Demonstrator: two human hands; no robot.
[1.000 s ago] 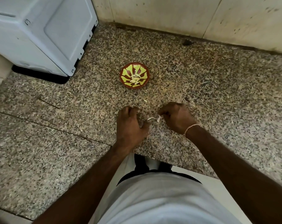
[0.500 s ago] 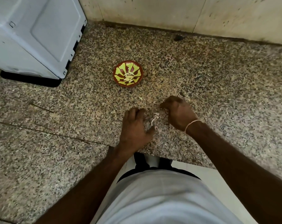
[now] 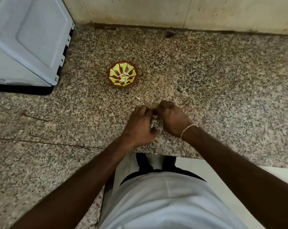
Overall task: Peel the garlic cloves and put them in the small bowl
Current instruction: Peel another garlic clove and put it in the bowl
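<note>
Both hands have closed together: left hand (image 3: 140, 124) and right hand (image 3: 172, 119) pinch a pale garlic clove (image 3: 154, 119), mid-peel; next I drop it into the small red-and-yellow patterned bowl (image 3: 123, 74).

dim, even indoor light, soft shadows, slight motion blur, wide-angle bending at edges.

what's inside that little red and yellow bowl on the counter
A few pale peeled garlic cloves lie at the centre of the small bowl. They cover part of the bowl's floor, so anything beneath them cannot be seen.
</note>
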